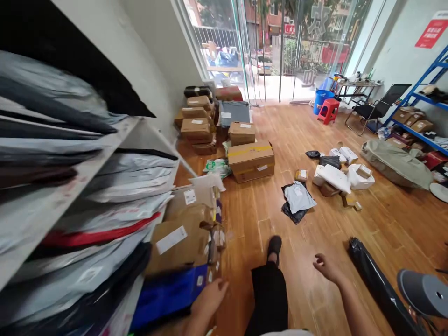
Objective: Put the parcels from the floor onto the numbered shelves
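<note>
My left hand (pixel 211 295) hangs low beside the shelf side, its fingers loosely stretched and slightly blurred, with nothing seen in it. Nearest to it is a blue package (pixel 171 294) with a small white label; whether they touch I cannot tell. Above that lies a brown cardboard box (pixel 180 256) with a white label. My right hand (pixel 325 267) is out over the wooden floor, fingers loosely bent and apart, holding nothing. To its right a long black plastic-wrapped parcel (pixel 380 280) lies on the floor.
At left, a white shelf (pixel 75 191) holds stacked bagged parcels. Taped cartons (pixel 250 161) stand ahead by the wall. A grey mailer bag (pixel 299 196) and several small parcels lie mid-floor. Farther right are a red stool (pixel 328 111), a black chair (pixel 380 106) and a grey round object (pixel 423 291).
</note>
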Demonstrator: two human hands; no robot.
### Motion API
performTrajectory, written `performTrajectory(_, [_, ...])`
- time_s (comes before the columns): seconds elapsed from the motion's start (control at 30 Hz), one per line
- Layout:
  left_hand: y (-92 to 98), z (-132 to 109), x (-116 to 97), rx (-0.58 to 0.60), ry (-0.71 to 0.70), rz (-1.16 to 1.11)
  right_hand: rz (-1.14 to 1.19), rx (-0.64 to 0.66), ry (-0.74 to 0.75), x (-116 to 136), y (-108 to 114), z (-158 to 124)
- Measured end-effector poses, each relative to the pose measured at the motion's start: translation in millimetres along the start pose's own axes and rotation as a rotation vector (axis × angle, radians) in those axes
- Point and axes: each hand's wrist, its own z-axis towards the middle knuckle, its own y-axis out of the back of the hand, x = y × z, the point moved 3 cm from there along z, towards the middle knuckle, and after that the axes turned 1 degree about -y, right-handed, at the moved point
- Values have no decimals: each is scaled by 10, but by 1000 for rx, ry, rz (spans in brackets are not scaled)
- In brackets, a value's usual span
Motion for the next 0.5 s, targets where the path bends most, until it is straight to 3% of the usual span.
performTrajectory(0.13, [523, 1368, -976, 78, -94, -18, 140, -7, 1, 87, 149, 1009])
performTrajectory(0.27, [696, 2947, -2102, 164, -137, -116, 94, -65, -207, 26, 354, 2199])
performTrajectory(0.37, [570, 4127, -2930, 220, -114, -263, -82, -9, -335, 47, 518, 3162])
performTrajectory(0.5, [12, 5467, -3801, 268, -82, -559, -146, 36, -385, -62, 639, 4521])
